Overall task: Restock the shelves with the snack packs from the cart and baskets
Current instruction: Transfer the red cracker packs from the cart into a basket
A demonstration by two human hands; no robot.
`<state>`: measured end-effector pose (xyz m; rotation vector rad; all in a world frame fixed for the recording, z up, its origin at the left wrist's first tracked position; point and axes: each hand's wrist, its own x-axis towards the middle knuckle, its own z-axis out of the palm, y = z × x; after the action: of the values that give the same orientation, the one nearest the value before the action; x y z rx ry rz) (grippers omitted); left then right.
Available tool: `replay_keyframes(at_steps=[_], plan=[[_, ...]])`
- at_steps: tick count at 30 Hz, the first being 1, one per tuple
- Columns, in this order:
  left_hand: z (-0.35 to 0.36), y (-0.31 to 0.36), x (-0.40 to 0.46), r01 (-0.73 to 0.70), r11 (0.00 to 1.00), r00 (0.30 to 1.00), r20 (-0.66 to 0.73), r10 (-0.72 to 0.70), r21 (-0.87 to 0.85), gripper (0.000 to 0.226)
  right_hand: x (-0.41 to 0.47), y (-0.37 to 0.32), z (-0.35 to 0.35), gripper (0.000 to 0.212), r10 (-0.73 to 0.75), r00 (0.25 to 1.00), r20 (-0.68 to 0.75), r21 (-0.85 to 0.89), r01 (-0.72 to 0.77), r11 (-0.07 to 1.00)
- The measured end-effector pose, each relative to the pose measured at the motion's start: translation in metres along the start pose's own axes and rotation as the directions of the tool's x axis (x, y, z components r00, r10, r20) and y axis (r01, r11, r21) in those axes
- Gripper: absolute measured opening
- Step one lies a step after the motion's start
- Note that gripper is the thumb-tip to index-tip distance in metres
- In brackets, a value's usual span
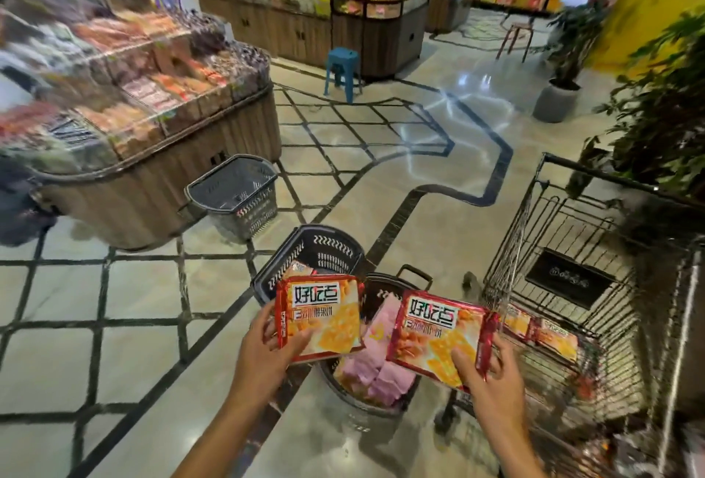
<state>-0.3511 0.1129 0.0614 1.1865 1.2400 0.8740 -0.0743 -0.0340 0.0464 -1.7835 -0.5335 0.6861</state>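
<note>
My left hand (269, 344) grips a red and orange snack pack (320, 315) by its left edge. My right hand (492, 374) holds a second, matching snack pack (435, 332) at its lower right corner. Both packs hang above two baskets on the floor: a black basket (324, 252) with an orange pack inside, and a dark basket (385, 374) full of pink packs. The wire cart (595, 287) stands to the right, with more of the same red packs (541, 330) lying in it. The wooden snack shelf (152, 126) is at the left, blurred.
A grey empty basket (236, 193) sits against the shelf's corner. A blue stool (342, 69) stands further down the aisle before another display island (381, 27). Potted plants (564, 58) line the right wall. Open tiled floor lies between the shelf and the cart.
</note>
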Motion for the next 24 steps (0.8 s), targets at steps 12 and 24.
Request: replay_keyframes(at_steps=[12, 24], plan=[[-0.186, -0.028, 0.064, 0.146, 0.989, 0.98, -0.137, -0.144, 0.003, 0.075, -0.026, -0.015, 0.174, 0.062, 0.044, 0.998, 0.047, -0.065, -0.041, 0.997], [-0.192, -0.026, 0.222, 0.198, 0.975, 0.974, -0.133, -0.184, 0.099, 0.068, 0.086, 0.003, 0.281, 0.063, 0.149, 0.988, 0.043, -0.097, -0.144, 0.985]])
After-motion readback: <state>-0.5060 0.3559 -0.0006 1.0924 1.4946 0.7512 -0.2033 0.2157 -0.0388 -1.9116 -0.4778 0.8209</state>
